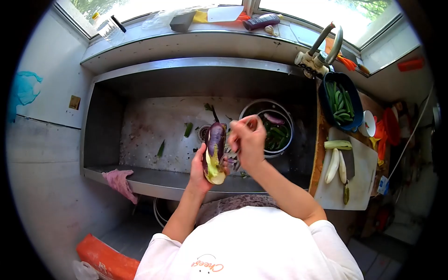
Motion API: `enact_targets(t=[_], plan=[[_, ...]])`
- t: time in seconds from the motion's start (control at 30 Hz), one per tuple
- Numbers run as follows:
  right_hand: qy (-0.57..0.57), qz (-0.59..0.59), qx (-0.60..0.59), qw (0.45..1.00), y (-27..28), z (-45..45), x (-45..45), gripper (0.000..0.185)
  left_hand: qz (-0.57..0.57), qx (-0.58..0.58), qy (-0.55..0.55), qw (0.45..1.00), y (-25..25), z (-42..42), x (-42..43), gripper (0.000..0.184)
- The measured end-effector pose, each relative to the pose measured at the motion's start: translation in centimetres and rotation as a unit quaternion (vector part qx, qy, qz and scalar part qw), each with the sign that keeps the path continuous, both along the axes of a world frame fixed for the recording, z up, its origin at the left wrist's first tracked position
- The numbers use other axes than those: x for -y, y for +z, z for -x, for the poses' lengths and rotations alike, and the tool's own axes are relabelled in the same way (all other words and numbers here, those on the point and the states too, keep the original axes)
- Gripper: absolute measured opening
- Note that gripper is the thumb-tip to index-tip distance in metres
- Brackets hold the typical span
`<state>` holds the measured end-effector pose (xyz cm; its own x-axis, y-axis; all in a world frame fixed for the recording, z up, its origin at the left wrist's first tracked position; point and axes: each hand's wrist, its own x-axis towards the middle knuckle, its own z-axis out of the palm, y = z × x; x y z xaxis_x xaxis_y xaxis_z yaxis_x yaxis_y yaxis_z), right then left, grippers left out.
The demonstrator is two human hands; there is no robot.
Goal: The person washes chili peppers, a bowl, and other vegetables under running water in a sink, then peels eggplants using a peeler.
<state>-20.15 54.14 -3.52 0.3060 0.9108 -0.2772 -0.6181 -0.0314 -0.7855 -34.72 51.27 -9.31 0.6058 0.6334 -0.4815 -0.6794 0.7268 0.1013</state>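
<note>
A purple eggplant (216,142), partly peeled to pale green flesh at its lower end, stands nearly upright in my left hand (200,167) over the sink's front part. My right hand (249,140) is just right of the eggplant, fingers curled together; what they hold, if anything, is too small to tell. Behind and right of that hand, a round metal pot (241,113) in the sink holds a bowl with green vegetables and a purple piece. Green scraps (188,129) and peel lie on the sink floor (140,135).
On the right, a cutting board (324,196) bears a knife and peeled eggplants (332,166). Behind it stand a dark basin (358,105) of green vegetables and a white cup (368,122). A faucet (317,58) rises at the back right. A pink cloth (120,183) hangs on the front rim.
</note>
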Motion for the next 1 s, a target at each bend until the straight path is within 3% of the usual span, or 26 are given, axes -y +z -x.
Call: enact_targets(t=[0.07, 0.1, 0.23, 0.43, 0.6, 0.63, 0.7, 0.73, 0.77, 0.87, 1.0], plan=[[0.052, -0.009, -0.024, 0.998, 0.0, 1.4, 1.3, 0.018, 0.029, -0.055, 0.026, 0.998, 0.7, -1.2, 0.0, 0.042], [0.049, -0.011, -0.022, 0.999, -0.1, 1.5, 1.3, 0.018, -0.016, 0.032, 0.014, 0.999, 0.4, -1.0, 0.1, 0.04], [0.063, -0.023, 0.007, 0.998, 0.3, 1.7, 1.4, 0.017, -0.055, 0.093, -0.012, 0.994, 0.0, -0.9, 0.4, 0.04], [0.07, -0.028, -0.02, 0.997, -1.0, 1.4, 0.2, 0.016, 0.008, -0.058, 0.017, 0.998, 1.7, -1.3, -0.2, 0.039], [0.07, -0.029, -0.033, 0.997, -1.4, 2.4, -0.4, 0.017, 0.013, -0.096, -0.015, 0.995, 1.2, 0.0, 0.2, 0.043], [0.062, -0.042, -0.019, 0.997, -1.9, 2.4, -0.6, 0.016, 0.016, -0.095, -0.028, 0.995, 0.8, 0.1, 0.3, 0.043], [-0.059, -0.029, 0.145, 0.987, -3.0, 0.0, -3.1, 0.016, 0.016, -0.099, -0.054, 0.994, 1.3, -0.1, 1.6, 0.043], [-0.079, 0.006, 0.148, 0.986, -3.3, -2.2, -4.4, 0.015, 0.036, -0.124, -0.068, 0.989, 0.9, -0.7, 2.7, 0.045], [-0.098, -0.037, 0.184, 0.977, -4.0, -3.7, -5.0, 0.016, 0.059, -0.08, -0.094, 0.991, 1.3, -0.8, 3.6, 0.047], [-0.139, -0.063, 0.149, 0.977, -4.0, -4.9, -4.9, 0.019, 0.054, 0.015, -0.126, 0.99, 2.0, -1.1, 3.2, 0.053], [-0.182, -0.071, 0.105, 0.975, -3.2, -4.5, -4.4, 0.02, -0.017, 0.013, -0.108, 0.994, 1.7, -0.4, 1.3, 0.053]])
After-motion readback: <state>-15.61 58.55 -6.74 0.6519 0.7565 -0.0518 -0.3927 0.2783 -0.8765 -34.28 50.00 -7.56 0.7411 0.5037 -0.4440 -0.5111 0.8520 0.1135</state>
